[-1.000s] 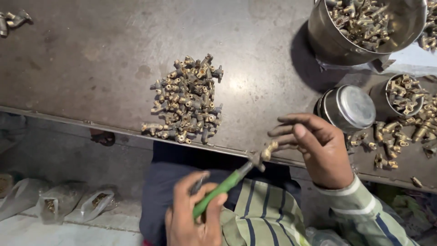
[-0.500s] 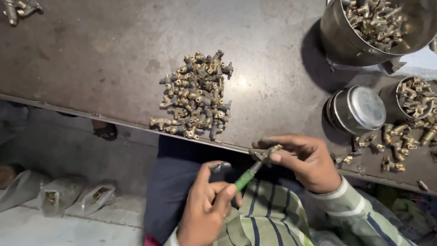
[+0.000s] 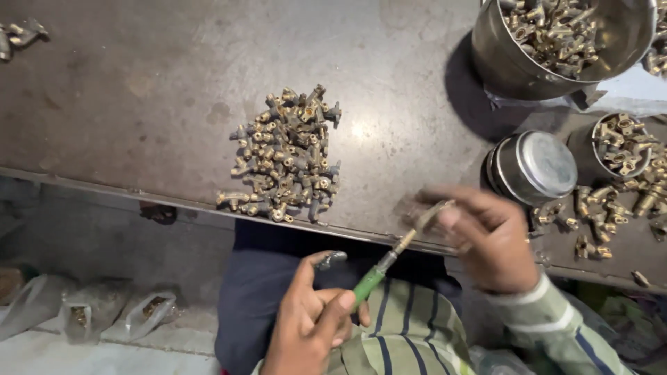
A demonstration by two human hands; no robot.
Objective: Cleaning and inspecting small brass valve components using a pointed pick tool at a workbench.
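My left hand (image 3: pixel 313 316) grips a green-handled screwdriver (image 3: pixel 379 271) low in the view, and also pinches a small dark fitting (image 3: pixel 332 259) at its fingertips. The screwdriver's tip points up-right into a small brass fitting (image 3: pixel 432 212) that my right hand (image 3: pixel 486 236) holds just above the table's front edge. The right hand is blurred. A heap of brass fittings (image 3: pixel 286 158) lies on the dark metal table (image 3: pixel 139 104), to the left of both hands.
A large steel pot (image 3: pixel 556 42) of fittings stands at the back right. A lidded steel tin (image 3: pixel 533 167) and a small open tin (image 3: pixel 618 142) with loose fittings (image 3: pixel 597 215) sit right. Plastic bags (image 3: pixel 104 312) lie on the floor at left.
My right hand with the brass fitting has shifted slightly up and right over the table edge. The left hand has turned the screwdriver and stays low.
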